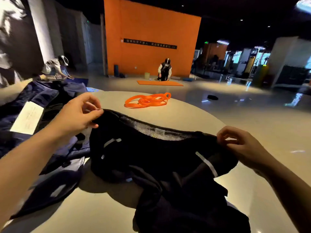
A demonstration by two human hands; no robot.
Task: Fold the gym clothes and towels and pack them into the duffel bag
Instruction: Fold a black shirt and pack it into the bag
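Note:
A pair of black gym shorts (pixel 151 158) with pale reflective stripes hangs over the round white table (pixel 193 118). The waistband is stretched between my hands, its grey mesh lining and a white label showing. My left hand (pixel 79 113) pinches the waistband's left end. The right end is pinched by my right hand (pixel 239 145). The shorts' lower part lies crumpled on the table near me. A dark navy duffel bag (pixel 38 101) with a white card on it sits at the left, partly off the table.
An orange resistance band (pixel 148 100) lies coiled at the table's far side. Navy and grey fabric (pixel 55 182) spreads at the left under my left forearm. Two people crouch on the glossy floor beyond, one by an orange mat (pixel 159 83).

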